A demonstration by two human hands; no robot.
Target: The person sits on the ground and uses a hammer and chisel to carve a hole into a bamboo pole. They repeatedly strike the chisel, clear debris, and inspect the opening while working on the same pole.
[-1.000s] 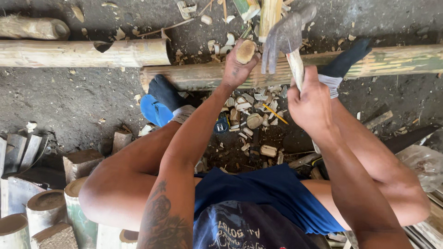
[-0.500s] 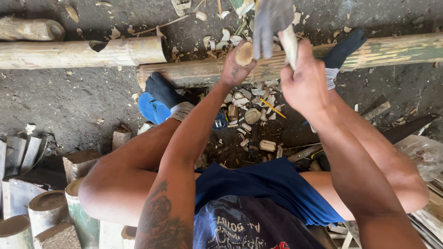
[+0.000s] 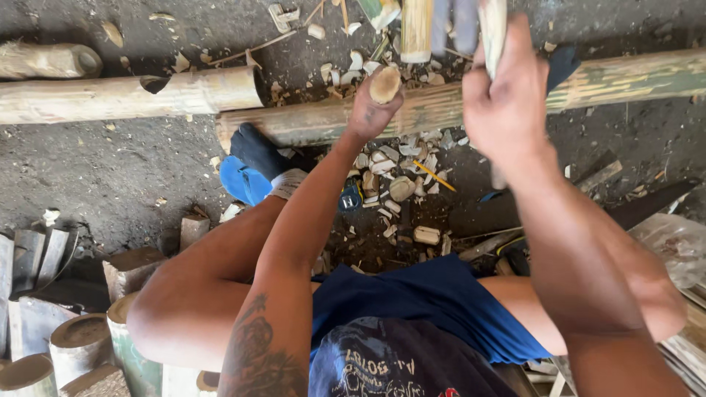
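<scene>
A short round piece of bamboo is gripped in the left hand, whose fingers are clenched around it so that its pale cut end faces up. It is held against the top of a long bamboo pole that lies across the ground in front of the person. The right hand is raised higher and nearer the camera, closed tight around the pale wooden handle of a chopping tool; its blurred grey blade is seen at the top edge, above the held piece and apart from it. A second upright bamboo stub stands just beside the blade.

Below the pole, a heap of pale wood chips is scattered on the dark ground, with a thin yellow stick among them. A foot in a dark sock rests on a blue sandal just beside the left end of the pole. Another thicker pole lies to the left, with a shorter log beyond it. Cut bamboo sections are stacked at the lower left. Blue shorts and a dark printed shirt are seen at the bottom.
</scene>
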